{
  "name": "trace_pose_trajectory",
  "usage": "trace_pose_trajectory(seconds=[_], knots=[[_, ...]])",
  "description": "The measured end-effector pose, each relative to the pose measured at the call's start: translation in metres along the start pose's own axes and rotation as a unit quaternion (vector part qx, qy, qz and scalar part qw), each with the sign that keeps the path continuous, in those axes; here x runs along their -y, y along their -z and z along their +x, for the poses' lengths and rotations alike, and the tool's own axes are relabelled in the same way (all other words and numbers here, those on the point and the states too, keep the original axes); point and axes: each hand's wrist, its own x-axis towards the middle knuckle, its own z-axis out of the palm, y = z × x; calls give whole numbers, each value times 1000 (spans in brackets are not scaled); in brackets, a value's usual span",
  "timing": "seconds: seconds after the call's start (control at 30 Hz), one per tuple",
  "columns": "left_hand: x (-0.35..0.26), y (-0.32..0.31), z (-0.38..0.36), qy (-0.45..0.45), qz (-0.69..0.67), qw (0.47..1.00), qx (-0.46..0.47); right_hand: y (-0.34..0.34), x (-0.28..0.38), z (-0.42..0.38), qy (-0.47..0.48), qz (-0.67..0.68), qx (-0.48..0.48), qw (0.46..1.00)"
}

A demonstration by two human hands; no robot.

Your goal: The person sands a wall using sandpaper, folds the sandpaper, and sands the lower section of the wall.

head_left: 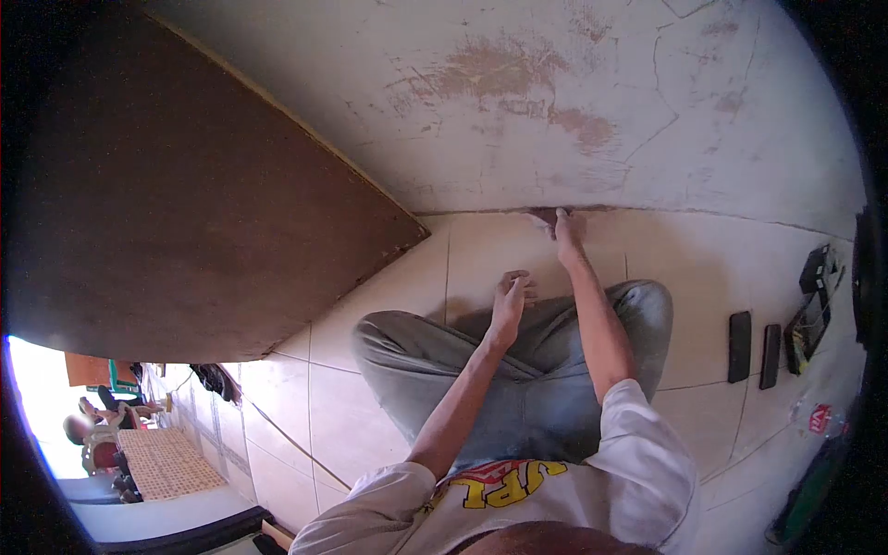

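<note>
My right hand [566,231] is at the foot of the scuffed, cracked wall [518,102], its fingers closed on a small dark reddish-brown piece [544,218] where wall and floor meet. What the piece is cannot be made out. My left hand [514,289] hovers over my crossed legs, nearest to the grey trousers [490,370], with its fingers apart and nothing in them. Pale floor tiles [490,245] lie between the legs and the wall.
A large brown panel [203,203] fills the left. Two dark phone-like objects [739,347] [770,356], a black device with wires [809,324] and a plastic bottle [821,419] lie at right. A person [97,444] sits far left by a woven mat [171,462].
</note>
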Motion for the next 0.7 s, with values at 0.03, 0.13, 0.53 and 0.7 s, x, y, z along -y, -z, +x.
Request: trace_pose_trajectory(seconds=[0.03, 0.13, 0.53, 0.7], knots=[[-1, 0, -1, 6, -14, 1000, -1, -4, 10, -6, 83, 12, 0, 996], [0, -2, 3, 6, -21, 1000, -7, -8, 53, -47, 150, 102, 72, 981], [-2, -3, 3, 19, 10, 1000, -10, -11, 9, 3, 154, 48, 34, 986], [4, -1, 4, 8, -3, 1000, -1, -12, 63, -60, 266, 156, 167, 937]])
